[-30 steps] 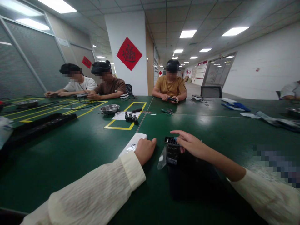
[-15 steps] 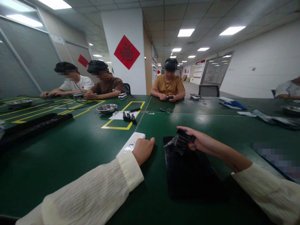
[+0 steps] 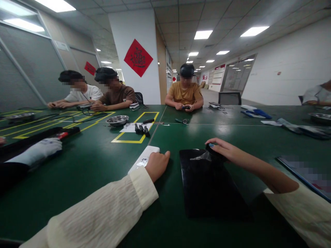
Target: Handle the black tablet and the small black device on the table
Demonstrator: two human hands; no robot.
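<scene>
My left hand rests as a closed fist on the green table, touching the near end of a flat white device. My right hand is curled over a small black part with a scrap of clear plastic beside it, at the far right corner of a black mat. Both arms wear cream sleeves.
A yellow-taped rectangle holds small black parts, paper and a metal bowl. A long black tray and a co-worker's white-sleeved arm lie at left. Three people sit across the table. Blue and grey items lie at the far right.
My right hand lifted the black part off the mat's far edge and carried it right, then lowered it at the mat's corner. A white-sleeved arm came into view at left.
</scene>
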